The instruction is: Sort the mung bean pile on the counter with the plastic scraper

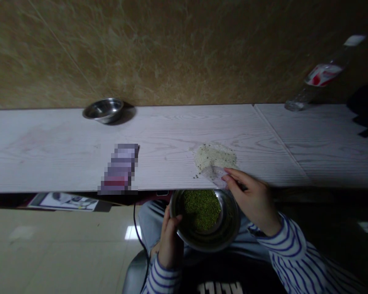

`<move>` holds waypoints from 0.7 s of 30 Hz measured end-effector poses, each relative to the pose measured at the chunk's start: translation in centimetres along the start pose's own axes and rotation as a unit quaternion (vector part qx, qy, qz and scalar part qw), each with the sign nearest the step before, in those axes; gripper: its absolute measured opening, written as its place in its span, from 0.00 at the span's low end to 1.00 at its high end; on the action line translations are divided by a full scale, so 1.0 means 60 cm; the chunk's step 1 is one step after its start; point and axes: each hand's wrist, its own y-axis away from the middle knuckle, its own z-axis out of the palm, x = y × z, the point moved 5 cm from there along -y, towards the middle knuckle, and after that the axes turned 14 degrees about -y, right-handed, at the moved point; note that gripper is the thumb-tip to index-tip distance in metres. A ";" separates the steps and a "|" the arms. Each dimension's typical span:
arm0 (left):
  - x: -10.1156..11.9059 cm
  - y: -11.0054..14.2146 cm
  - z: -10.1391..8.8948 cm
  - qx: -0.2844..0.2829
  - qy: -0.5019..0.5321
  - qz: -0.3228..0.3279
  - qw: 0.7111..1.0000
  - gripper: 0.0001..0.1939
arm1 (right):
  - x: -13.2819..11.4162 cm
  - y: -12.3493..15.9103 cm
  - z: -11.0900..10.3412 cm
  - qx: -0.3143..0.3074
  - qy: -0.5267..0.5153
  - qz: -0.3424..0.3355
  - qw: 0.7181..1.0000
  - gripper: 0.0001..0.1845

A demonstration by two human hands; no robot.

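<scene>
My left hand (171, 234) grips the left rim of a steel bowl (230, 228) over my lap, thumb on the inside edge. Green mung beans (202, 208) cover much of the bowl's bottom. In my right hand (253, 196), pinched between thumb and fingers, is a thin clear plastic piece (214, 175) with a rounded edge; whether it is a lid or a shallow scoop I cannot tell. It sits against the near side of a pile of white rice-like grains (216, 155) on the table, just beyond the bowl. A few dark specks are scattered in and beside the pile.
The narrow white wood-grain table (162, 130) runs along a marbled wall (171, 53). A second steel bowl (104, 111) stands back left. A blurred-out phone-like slab (119, 169) lies at the front edge. A clear bottle (322, 75) and a dark object (366, 106) are at right. A black cable (136, 220) hangs down.
</scene>
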 end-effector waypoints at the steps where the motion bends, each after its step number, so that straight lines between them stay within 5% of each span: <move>1: -0.001 0.000 -0.001 0.001 0.003 -0.003 1.000 0.29 | 0.000 -0.001 0.001 -0.002 -0.002 -0.002 1.000 0.13; 21: -0.004 0.006 -0.005 0.010 -0.015 0.017 1.000 0.28 | 0.008 -0.005 0.009 -0.010 -0.031 -0.014 0.999 0.13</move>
